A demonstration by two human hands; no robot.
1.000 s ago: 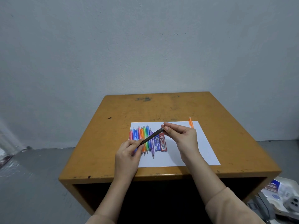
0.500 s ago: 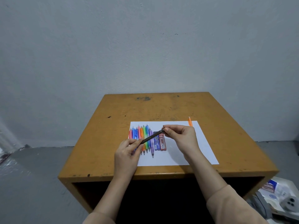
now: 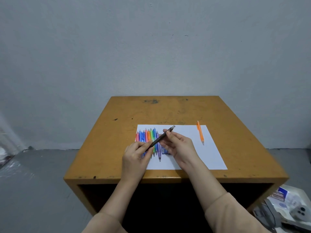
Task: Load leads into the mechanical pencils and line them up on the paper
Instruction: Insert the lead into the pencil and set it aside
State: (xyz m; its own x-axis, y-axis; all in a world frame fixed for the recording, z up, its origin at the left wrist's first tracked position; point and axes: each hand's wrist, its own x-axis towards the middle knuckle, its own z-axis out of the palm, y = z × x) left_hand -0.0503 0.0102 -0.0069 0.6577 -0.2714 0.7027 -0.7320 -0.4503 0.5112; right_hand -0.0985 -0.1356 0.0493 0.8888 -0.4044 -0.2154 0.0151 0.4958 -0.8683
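Note:
A dark mechanical pencil (image 3: 160, 138) slants above the white paper (image 3: 208, 153). My left hand (image 3: 136, 157) pinches its lower tip end. My right hand (image 3: 179, 147) holds its barrel a little below the cap end, which sticks out free at the upper right. Under my hands, several coloured mechanical pencils (image 3: 148, 137) lie side by side on the left part of the paper. Lead cases (image 3: 164, 151) lie next to them, mostly hidden by my right hand. One orange pencil (image 3: 200, 134) lies alone near the paper's far right corner.
The paper lies on a worn yellow-brown wooden table (image 3: 168, 111) that stands against a grey wall. Low at the right, on the floor, a white tray (image 3: 289, 207) holds small boxes and other items.
My right hand has slid down the dark pencil from its cap end toward the middle, so the cap end now shows. The lead cases are more covered. My left hand keeps its hold.

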